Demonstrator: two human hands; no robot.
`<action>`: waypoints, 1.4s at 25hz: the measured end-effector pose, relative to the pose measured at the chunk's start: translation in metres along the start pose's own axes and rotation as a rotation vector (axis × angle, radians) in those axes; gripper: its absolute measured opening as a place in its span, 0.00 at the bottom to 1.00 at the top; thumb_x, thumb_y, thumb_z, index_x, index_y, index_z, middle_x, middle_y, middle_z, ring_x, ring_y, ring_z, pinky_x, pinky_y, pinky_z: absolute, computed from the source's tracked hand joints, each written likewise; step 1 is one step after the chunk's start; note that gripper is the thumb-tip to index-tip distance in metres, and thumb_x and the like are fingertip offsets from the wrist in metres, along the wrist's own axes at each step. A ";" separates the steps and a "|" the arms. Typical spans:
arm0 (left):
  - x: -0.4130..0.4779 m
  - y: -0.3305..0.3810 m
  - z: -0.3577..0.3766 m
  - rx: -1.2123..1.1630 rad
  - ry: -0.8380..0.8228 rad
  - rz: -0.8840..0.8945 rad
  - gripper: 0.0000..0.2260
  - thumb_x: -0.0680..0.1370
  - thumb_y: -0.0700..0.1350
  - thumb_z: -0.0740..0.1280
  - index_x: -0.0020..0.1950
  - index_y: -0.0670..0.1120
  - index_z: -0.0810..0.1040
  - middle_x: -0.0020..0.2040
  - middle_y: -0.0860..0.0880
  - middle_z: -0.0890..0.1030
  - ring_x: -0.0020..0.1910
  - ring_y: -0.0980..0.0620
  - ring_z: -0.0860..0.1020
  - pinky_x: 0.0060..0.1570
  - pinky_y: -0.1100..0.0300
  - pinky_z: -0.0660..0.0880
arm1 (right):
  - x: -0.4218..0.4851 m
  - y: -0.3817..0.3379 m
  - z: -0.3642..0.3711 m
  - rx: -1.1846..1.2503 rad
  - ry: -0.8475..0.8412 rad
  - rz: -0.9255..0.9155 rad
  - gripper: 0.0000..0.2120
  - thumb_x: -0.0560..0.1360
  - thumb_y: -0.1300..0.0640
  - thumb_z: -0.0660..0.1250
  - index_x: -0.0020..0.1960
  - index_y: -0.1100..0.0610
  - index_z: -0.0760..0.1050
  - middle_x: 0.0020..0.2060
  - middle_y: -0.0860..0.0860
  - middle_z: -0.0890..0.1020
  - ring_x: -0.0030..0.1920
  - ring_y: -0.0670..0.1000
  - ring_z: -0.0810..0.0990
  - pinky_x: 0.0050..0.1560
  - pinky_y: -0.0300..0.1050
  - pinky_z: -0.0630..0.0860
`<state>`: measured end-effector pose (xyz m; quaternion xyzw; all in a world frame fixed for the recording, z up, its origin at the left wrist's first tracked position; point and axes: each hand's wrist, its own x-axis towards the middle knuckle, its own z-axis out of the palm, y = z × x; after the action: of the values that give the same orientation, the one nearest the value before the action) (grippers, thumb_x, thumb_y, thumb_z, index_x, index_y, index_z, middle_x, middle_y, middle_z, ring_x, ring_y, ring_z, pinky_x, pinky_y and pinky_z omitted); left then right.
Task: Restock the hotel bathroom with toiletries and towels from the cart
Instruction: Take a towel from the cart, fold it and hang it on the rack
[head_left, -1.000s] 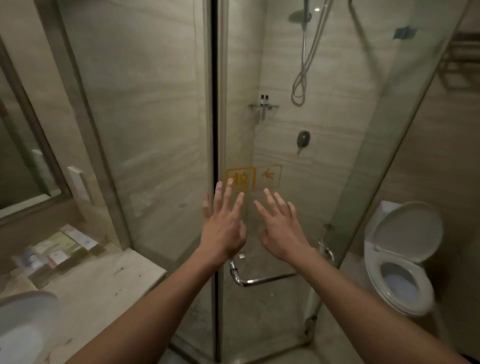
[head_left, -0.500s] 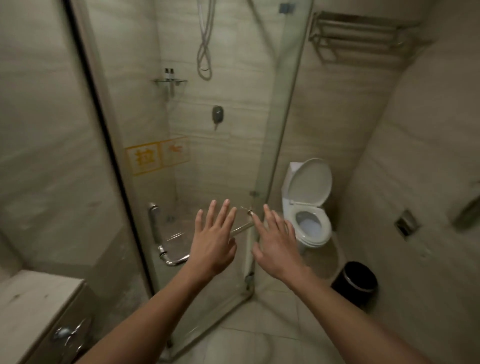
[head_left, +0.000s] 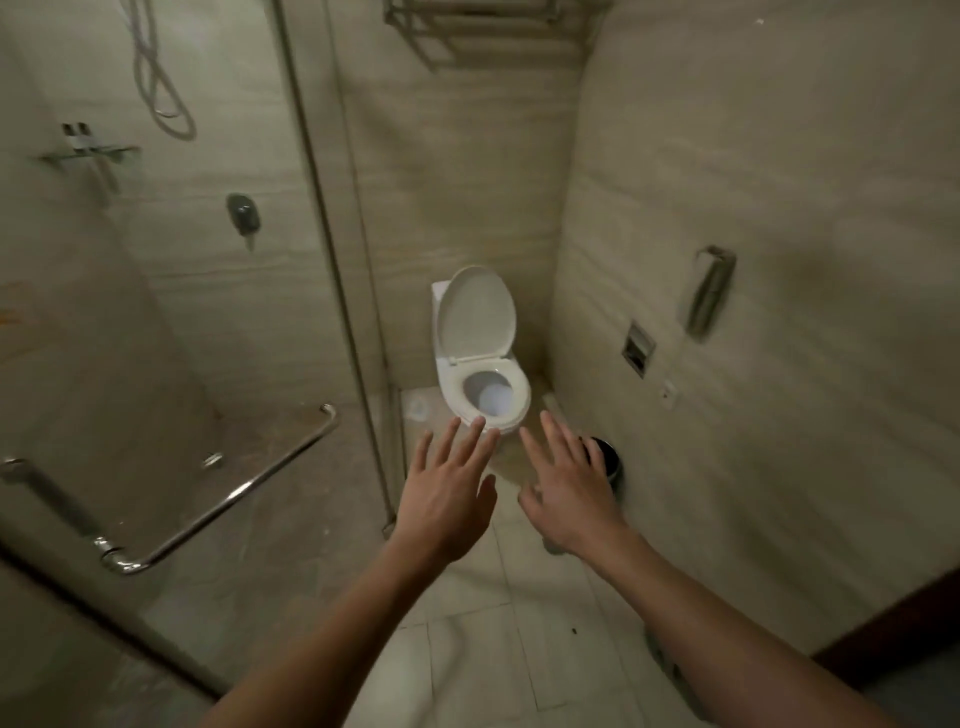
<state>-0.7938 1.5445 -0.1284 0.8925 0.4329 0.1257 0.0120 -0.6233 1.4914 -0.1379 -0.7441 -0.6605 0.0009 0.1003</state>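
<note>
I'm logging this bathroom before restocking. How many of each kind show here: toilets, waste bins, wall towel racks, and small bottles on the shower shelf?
White ceramic toilet, lid up: 1
Black round waste bin, partly behind a hand: 1
Metal wall towel rack: 1
Small dark-capped bottles on the metal shower shelf: 2
Total: 5

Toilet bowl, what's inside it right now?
With the lid up, the toilet bowl shows a grey inside and a pale round patch, perhaps water glare. Fingertips of the left hand cover part of the front rim; the drain is hidden.
</note>
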 end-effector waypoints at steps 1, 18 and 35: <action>0.008 0.025 0.011 0.003 -0.036 0.025 0.28 0.84 0.56 0.50 0.82 0.54 0.46 0.82 0.53 0.46 0.81 0.50 0.42 0.78 0.45 0.45 | -0.009 0.027 0.000 0.006 -0.010 0.030 0.33 0.81 0.45 0.54 0.82 0.49 0.44 0.81 0.54 0.41 0.81 0.54 0.41 0.79 0.59 0.44; 0.088 0.328 0.098 -0.096 -0.141 0.594 0.22 0.83 0.51 0.56 0.79 0.55 0.61 0.81 0.51 0.59 0.80 0.46 0.56 0.77 0.44 0.53 | -0.192 0.282 -0.016 -0.009 0.014 0.575 0.34 0.81 0.48 0.57 0.82 0.50 0.44 0.81 0.54 0.47 0.81 0.54 0.43 0.79 0.57 0.41; 0.109 0.481 0.135 -0.261 -0.183 1.061 0.25 0.82 0.55 0.49 0.79 0.52 0.60 0.79 0.49 0.62 0.79 0.47 0.58 0.77 0.47 0.55 | -0.286 0.361 -0.055 -0.025 0.141 1.043 0.32 0.83 0.44 0.53 0.82 0.49 0.44 0.82 0.50 0.47 0.81 0.53 0.44 0.79 0.58 0.45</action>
<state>-0.3276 1.3401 -0.1729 0.9866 -0.0982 0.0890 0.0952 -0.2980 1.1629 -0.1761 -0.9733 -0.1942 -0.0073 0.1221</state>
